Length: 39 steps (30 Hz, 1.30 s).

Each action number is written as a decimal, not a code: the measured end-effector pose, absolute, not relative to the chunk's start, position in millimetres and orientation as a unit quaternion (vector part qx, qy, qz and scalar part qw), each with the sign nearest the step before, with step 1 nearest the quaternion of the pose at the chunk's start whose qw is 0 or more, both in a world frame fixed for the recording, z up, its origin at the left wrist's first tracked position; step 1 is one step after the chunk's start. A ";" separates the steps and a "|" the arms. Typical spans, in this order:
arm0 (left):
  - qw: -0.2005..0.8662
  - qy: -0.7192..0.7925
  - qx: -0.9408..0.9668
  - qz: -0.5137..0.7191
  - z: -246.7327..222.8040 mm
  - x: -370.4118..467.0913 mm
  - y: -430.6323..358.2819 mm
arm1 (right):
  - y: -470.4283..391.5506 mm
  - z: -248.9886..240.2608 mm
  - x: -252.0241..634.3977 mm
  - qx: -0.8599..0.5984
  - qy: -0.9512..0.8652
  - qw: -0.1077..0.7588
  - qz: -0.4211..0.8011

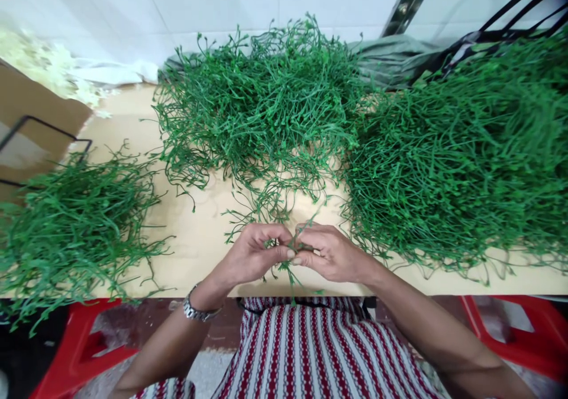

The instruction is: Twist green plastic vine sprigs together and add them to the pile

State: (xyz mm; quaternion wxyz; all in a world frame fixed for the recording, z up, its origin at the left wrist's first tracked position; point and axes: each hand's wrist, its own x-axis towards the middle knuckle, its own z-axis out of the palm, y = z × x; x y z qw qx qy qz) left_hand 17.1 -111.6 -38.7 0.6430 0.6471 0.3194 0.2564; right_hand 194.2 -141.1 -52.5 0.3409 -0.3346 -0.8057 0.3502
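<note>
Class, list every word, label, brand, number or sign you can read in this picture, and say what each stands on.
None: no text can be read anywhere.
Metal wristband: too small to make out any marking.
Brown cardboard at the left: no lettering can be made out.
Green stems: no tag or print to be seen.

Brown cardboard (pixel 44 112) stands at left, pale yellow material (pixel 39 61) behind it. Red stools (pixel 66 346) show at both lower sides.
</note>
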 end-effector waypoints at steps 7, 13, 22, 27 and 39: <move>0.548 0.297 0.738 0.259 -29.7 17.0 -112.6 | -136.2 -52.1 192.5 -0.283 -0.824 0.363 0.332; 0.434 0.362 0.758 0.326 -24.7 12.1 -112.2 | -140.2 -51.5 195.1 -0.347 -0.824 0.366 0.259; 0.559 0.402 0.654 0.315 -23.2 27.3 -102.4 | -135.5 -47.8 191.5 -0.435 -0.670 0.414 0.437; 0.628 0.426 0.562 0.331 -29.3 39.7 -100.2 | -137.4 -60.8 179.8 -0.440 -0.580 0.405 0.553; 0.684 0.397 0.520 0.324 -32.5 39.3 -87.1 | -137.7 -59.7 181.1 -0.438 -0.583 0.398 0.557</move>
